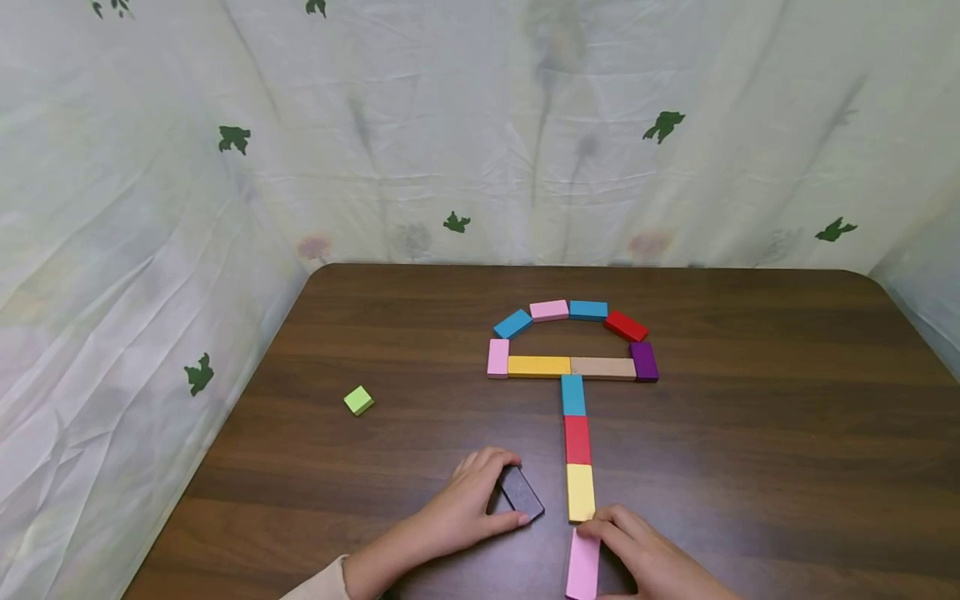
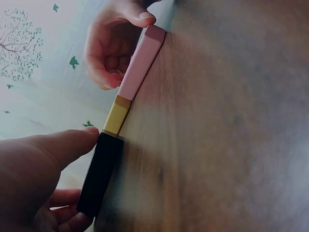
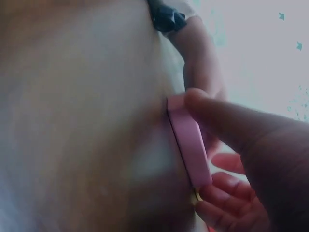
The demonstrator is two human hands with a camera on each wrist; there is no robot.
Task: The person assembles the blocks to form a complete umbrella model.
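Note:
My left hand (image 1: 474, 504) grips a black block (image 1: 521, 492) by its two ends, thumb at the near end and fingers at the far end, on the table left of a column of blocks. In the left wrist view the black block (image 2: 100, 174) lies low against the wood. My right hand (image 1: 647, 552) pinches a pink block (image 1: 582, 565) lengthwise, its fingers at the far end close to the yellow block (image 1: 581, 493). Above that yellow block, a red block (image 1: 577, 440) and a blue block (image 1: 573, 395) continue the column. The right wrist view shows the thumb on the pink block's (image 3: 189, 140) near end.
Beyond the column, a yellow block (image 1: 538, 367) and a tan block (image 1: 603, 368) form a bar. Pink, blue, red and purple (image 1: 644, 362) blocks arch over it. A light green block (image 1: 359, 400) sits apart at left on the brown table (image 1: 787, 417). Patterned cloth (image 1: 480, 125) hangs behind.

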